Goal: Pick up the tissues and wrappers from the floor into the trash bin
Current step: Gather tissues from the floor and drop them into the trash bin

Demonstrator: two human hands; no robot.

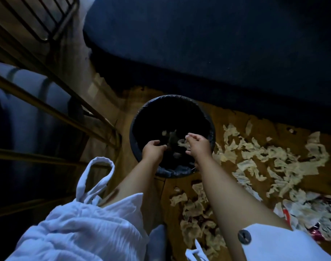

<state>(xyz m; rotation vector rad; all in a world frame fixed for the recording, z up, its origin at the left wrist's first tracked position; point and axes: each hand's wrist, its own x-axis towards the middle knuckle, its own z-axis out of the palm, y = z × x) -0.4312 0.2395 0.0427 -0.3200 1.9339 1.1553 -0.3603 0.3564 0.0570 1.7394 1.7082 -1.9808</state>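
A round trash bin with a black liner stands on the wooden floor, with a few pale scraps deep inside. Both my hands hover over its near opening. My left hand has its fingers loosely curled, and I see nothing in them. My right hand has relaxed, spread fingers, with a tissue piece just left of the fingertips inside the bin. Several torn tissues litter the floor right of the bin. Wrappers lie among them at the lower right.
A dark blue mattress overhangs the floor behind the bin. A metal bed frame with rails runs along the left. My white clothing and its strap loop fill the lower left. More tissues lie near my right forearm.
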